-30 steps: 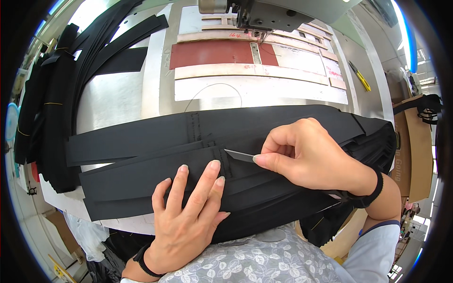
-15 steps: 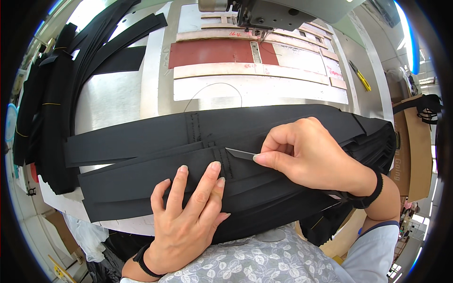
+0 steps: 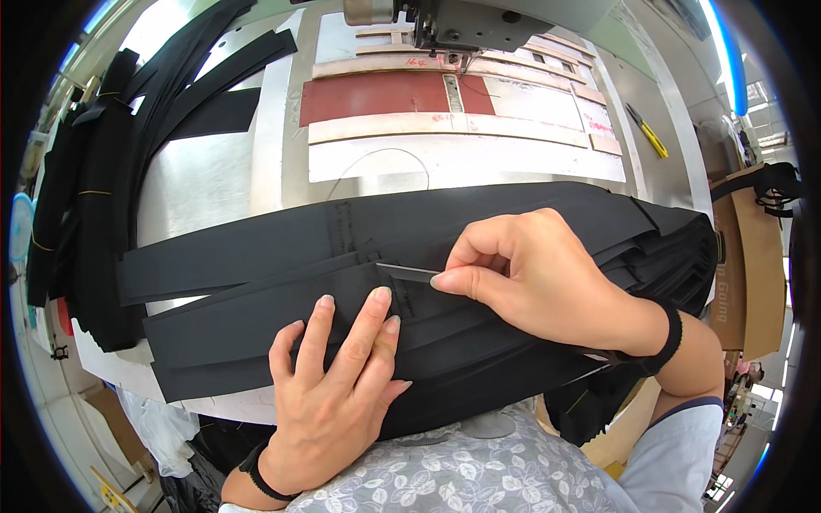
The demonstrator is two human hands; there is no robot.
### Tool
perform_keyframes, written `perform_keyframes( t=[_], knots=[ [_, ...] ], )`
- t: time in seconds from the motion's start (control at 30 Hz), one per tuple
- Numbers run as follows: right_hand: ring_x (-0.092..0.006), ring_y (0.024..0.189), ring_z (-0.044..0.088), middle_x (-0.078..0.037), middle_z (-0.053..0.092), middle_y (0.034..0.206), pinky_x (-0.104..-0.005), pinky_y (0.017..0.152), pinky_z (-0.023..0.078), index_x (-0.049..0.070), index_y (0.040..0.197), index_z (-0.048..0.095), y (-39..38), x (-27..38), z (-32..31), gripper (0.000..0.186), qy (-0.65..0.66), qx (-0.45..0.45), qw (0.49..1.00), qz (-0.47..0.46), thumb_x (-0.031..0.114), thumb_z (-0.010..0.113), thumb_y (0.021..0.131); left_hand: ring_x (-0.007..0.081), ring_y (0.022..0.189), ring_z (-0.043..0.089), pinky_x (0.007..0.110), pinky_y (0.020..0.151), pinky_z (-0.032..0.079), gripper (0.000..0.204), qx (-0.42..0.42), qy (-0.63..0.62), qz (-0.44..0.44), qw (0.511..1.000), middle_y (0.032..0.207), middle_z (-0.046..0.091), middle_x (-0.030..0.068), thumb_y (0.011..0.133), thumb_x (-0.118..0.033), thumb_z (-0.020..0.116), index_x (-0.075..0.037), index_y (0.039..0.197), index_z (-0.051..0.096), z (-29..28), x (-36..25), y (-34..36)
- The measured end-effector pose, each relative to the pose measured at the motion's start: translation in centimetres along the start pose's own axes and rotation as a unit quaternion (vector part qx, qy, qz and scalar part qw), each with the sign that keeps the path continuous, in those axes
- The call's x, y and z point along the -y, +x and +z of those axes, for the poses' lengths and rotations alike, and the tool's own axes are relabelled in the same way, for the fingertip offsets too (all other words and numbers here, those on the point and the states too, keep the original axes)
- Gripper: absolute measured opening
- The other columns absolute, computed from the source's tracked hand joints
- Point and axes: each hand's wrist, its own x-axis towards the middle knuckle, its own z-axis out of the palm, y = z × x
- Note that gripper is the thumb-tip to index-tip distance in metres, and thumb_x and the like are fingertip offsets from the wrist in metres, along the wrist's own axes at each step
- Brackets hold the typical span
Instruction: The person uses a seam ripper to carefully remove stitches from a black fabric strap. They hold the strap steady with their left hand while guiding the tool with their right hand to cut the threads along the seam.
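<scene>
Long black fabric strips lie overlapped in a thick stack across the table in front of me, with stitched seams near their middle. My right hand pinches a thin, bare knife blade between thumb and fingertips. The blade's pointed end lies at the seam of an upper strip. Just left of that seam, my left hand is spread with its fingertips resting on the strips, holding nothing.
A sewing machine head overhangs a white template board with a red patch. A yellow cutter knife lies at the right. Tied black strip bundles hang over the left side. A cardboard box stands beyond the right edge.
My right hand has moved a little left with the blade, whose tip now sits further left across the seam. My left hand stays nearly in place on the strips.
</scene>
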Motion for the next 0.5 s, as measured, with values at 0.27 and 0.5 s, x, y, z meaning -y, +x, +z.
perform_keyframes(
  t=[0.27, 0.5],
  knots=[
    [-0.01, 0.053, 0.057, -0.008, 0.063, 0.059, -0.0255, 0.052, 0.045, -0.002, 0.077, 0.069, 0.2, 0.1, -0.7, 0.02, -0.045, 0.035, 0.998, 0.001, 0.017, 0.073, 0.082, 0.0344, 0.124, 0.042, 0.049, 0.098, 0.032, 0.052, -0.018, 0.003, -0.015, 1.0, 0.143, 0.046, 0.0019, 0.07, -0.031, 0.075, -0.009, 0.116, 0.063, 0.6, -0.1, -0.3],
    [-0.0196, 0.055, 0.061, -0.013, 0.064, 0.061, -0.0314, 0.056, 0.048, -0.003, 0.075, 0.069, 0.7, 1.1, -1.4, 0.02, -0.026, 0.079, 0.994, 0.065, 0.017, 0.07, 0.081, 0.0381, 0.126, 0.04, 0.05, 0.099, 0.032, 0.047, -0.004, 0.004, 0.003, 1.0, 0.142, 0.048, 0.0087, 0.083, -0.033, 0.065, -0.002, 0.118, 0.062, 0.3, 0.1, -0.1]
  ],
)
